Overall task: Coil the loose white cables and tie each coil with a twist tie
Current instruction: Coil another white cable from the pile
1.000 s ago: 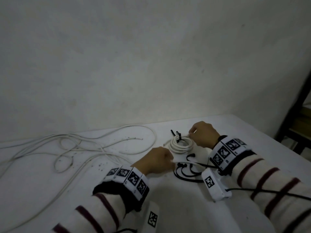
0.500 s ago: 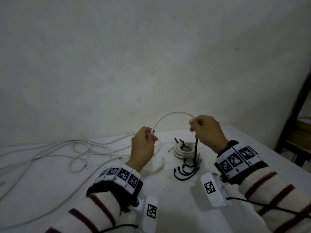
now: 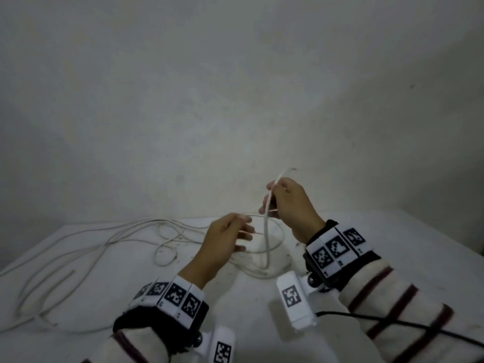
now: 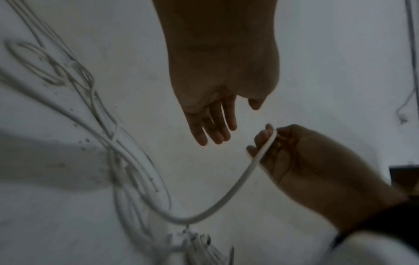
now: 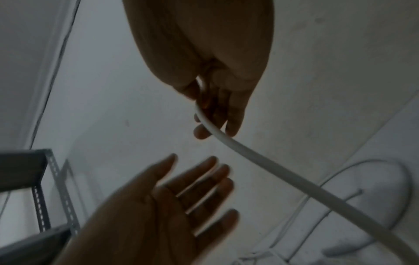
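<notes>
My right hand (image 3: pixel 270 203) is raised above the white table (image 3: pixel 248 315) and grips a white cable (image 3: pixel 267 239) near its end. The short tip sticks up past the fingers and the rest hangs down to the table. In the right wrist view the cable (image 5: pixel 272 165) runs out between thumb and fingers of my right hand (image 5: pixel 211 125). My left hand (image 3: pixel 245 234) hovers just left of the hanging cable with fingers spread and holds nothing. The left wrist view shows those straight fingers (image 4: pixel 215 138) apart from the cable (image 4: pixel 238 182).
More loose white cables (image 3: pixel 104 247) lie tangled across the left half of the table. A blurred white bundle (image 4: pixel 192 240) sits at the bottom of the left wrist view. A metal shelf frame (image 5: pixel 43 179) stands off to the side. A plain wall rises behind the table.
My left hand has let go of the cable and opened. My right hand has risen, carrying the cable end higher. The tied coil and black ties are no longer in the head view.
</notes>
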